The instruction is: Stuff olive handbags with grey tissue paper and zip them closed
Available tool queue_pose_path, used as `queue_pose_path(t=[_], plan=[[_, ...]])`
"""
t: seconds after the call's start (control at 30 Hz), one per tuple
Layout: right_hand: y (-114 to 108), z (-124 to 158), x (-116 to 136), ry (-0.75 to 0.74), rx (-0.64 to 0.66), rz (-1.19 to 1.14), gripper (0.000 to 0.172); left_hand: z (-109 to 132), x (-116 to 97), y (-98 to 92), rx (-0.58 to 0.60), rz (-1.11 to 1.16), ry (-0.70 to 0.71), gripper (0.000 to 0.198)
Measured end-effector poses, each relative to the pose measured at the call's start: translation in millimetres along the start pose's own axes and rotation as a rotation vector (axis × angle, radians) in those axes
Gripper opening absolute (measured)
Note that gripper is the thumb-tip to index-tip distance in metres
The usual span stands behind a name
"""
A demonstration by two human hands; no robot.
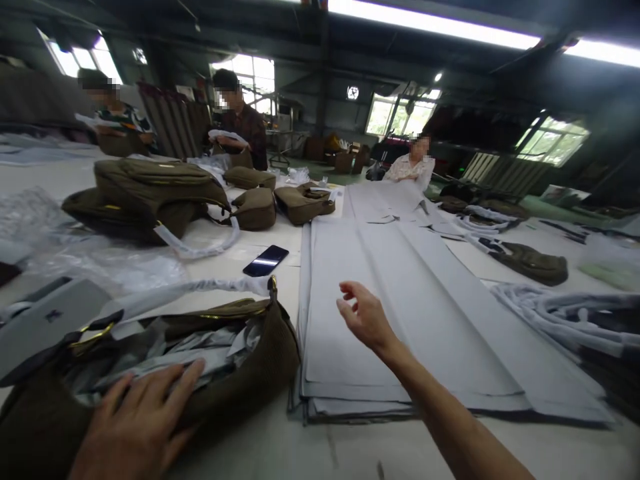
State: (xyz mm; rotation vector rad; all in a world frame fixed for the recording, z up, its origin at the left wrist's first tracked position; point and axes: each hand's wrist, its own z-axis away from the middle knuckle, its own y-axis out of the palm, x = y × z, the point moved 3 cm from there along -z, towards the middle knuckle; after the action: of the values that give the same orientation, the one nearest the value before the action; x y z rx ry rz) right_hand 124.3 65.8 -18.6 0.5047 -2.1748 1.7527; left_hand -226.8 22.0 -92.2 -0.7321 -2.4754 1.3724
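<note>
A dark olive handbag [280, 333] lies in front of me at the lower left, its zipped top gaping. Crumpled grey paper [210, 353] fills the inside, and its strap [185, 290] is wrapped in white material. My left hand [143, 417] rests with outstretched fingers over the bag's near rim and the stuffing. Over a stack of large grey-white paper sheets [340, 360], my right hand [365, 315] hovers with fingers loosely curled, thumb and fingertips apart, nothing between them. Whether it touches the top sheet is unclear.
A phone [267, 261] lies beyond the handbag. More olive bags [160, 190] and clear plastic wrapping [100, 263] are at the left. A grey box-like item [55, 320] is beside the handbag. Wrapped straps [565, 313] lie at the right. Several people [245, 120] stand across the table.
</note>
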Motion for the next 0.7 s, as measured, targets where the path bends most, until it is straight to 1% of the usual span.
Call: queue_pose_path(t=[0.03,0.07,0.1,0.13,0.2,0.27,0.33,0.4,0.43,0.5,0.57,0.63,0.7], plan=[[16.9,4.8,-17.8,0.001,0.097,0.042,0.044,-3.0,-5.0,-1.4,0.028,-0.112,0.072,0.044],[35.2,10.8,-29.8,0.004,0.175,0.079,0.049,-8.3,-8.1,-1.8,0.054,-0.194,0.111,0.043],[53.3,17.1,-36.4,0.007,0.242,0.113,0.052,-15.0,-9.2,-1.6,0.080,-0.256,0.125,0.042],[68.9,22.5,-38.7,0.017,0.281,0.129,0.050,-21.9,-8.0,-1.2,0.098,-0.303,0.113,0.041],[90.2,28.7,-36.8,0.045,0.336,0.166,0.037,-33.7,-0.5,-1.0,0.090,-0.382,0.071,0.038],[97.5,27.5,-35.6,0.057,0.368,0.158,0.027,-39.6,10.8,-2.2,0.055,-0.421,0.036,0.035],[95.2,22.0,-41.8,0.045,0.380,0.102,0.021,-40.2,20.2,-5.2,0.027,-0.398,0.011,0.036],[89.5,16.3,-56.1,0.038,0.375,0.008,0.015,-38.6,21.3,-11.0,-0.019,-0.355,-0.003,0.040],[87.0,14.5,-64.9,0.046,0.370,-0.047,0.015,-38.3,17.5,-15.1,-0.062,-0.331,-0.011,0.042],[84.8,13.1,-82.0,0.082,0.365,-0.161,0.017,-40.0,0.7,-23.6,-0.171,-0.262,-0.018,0.044],[86.8,14.2,-94.7,0.135,0.372,-0.266,0.019,-46.0,-25.4,-28.3,-0.247,-0.139,-0.004,0.044],[91.2,15.5,-101.1,0.181,0.396,-0.358,0.018,-55.1,-55.5,-25.7,-0.259,0.023,0.017,0.043],[95.3,15.3,-103.2,0.216,0.441,-0.437,0.016,-64.5,-84.6,-15.6,-0.229,0.198,0.020,0.040]])
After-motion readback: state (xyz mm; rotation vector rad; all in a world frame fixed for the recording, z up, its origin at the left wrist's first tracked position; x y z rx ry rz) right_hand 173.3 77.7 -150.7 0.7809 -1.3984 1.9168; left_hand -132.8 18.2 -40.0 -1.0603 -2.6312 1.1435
